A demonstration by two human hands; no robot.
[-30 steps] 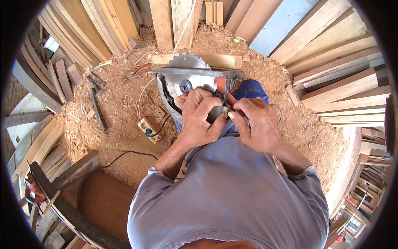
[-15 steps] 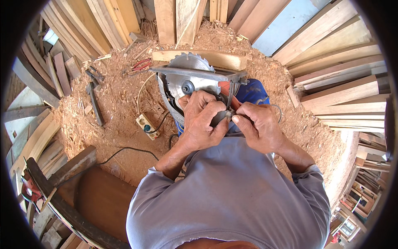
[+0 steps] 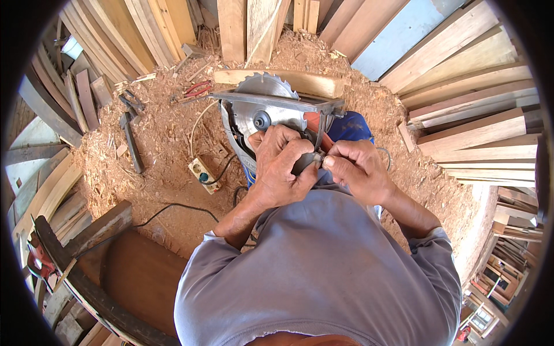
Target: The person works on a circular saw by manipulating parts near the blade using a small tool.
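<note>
A circular saw rests in my lap, its toothed blade pointing up and away from me over the grey base plate. My left hand wraps around the saw's body just below the blade hub. Beside it, my right hand pinches a small part at the saw's rear, fingertips touching the left hand's fingers. A dark cord runs from the saw down toward the floor.
A white power strip with a black cable lies on the sawdust-covered floor. A hammer and red-handled pliers lie to the left. A short timber sits behind the saw. Planks lean all around; a dark wooden bench stands lower left.
Both hands stay on the saw with only small finger shifts. The view has tilted slightly, so the saw appears a little higher and nearer.
</note>
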